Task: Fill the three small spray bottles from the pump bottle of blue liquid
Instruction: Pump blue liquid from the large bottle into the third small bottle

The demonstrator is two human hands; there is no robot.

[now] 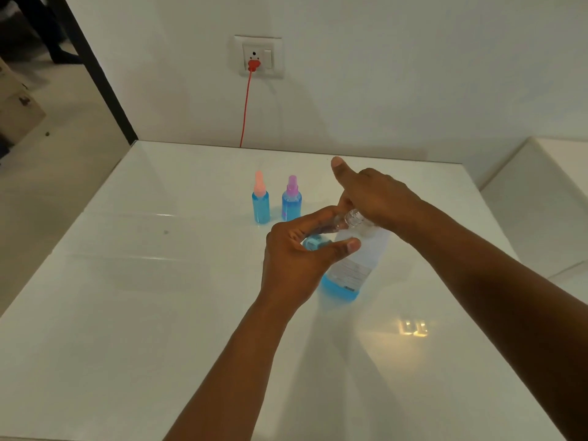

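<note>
Pump bottle (346,275): clear plastic, standing on the white tabletop (127,313) right of centre, upright or leaning slightly; cannot tell which. Blue liquid fills only the bottom band; the rest of the body looks clear, with a pale label on the near side. Clear neck and pump fitting visible at the top, between the two hands.

Right hand (378,198): comes in from the right, laid over the top of the pump bottle. Fingers curled down around the pump fitting; thumb sticking up and away, free of the bottle.

Left hand (296,259): comes in from below, just left of the pump bottle's neck. Fingers curled round a small object held up near the fitting; thumb stretched across toward the bottle's shoulder. Object mostly hidden. A pale blue rounded part (313,242) shows under the fingers; cannot tell whether it is the third spray bottle or its cap.

Pink-capped spray bottle (261,202): upright on the tabletop, behind and left of the hands, blue liquid up to the shoulder. Purple-capped spray bottle (291,200): upright just beside it on the right, also filled blue. The two stand apart, not touching.

Wall behind: white socket plate (258,55) with a red plug (254,63); red cord (245,109) drops behind the tabletop's far edge.
</note>
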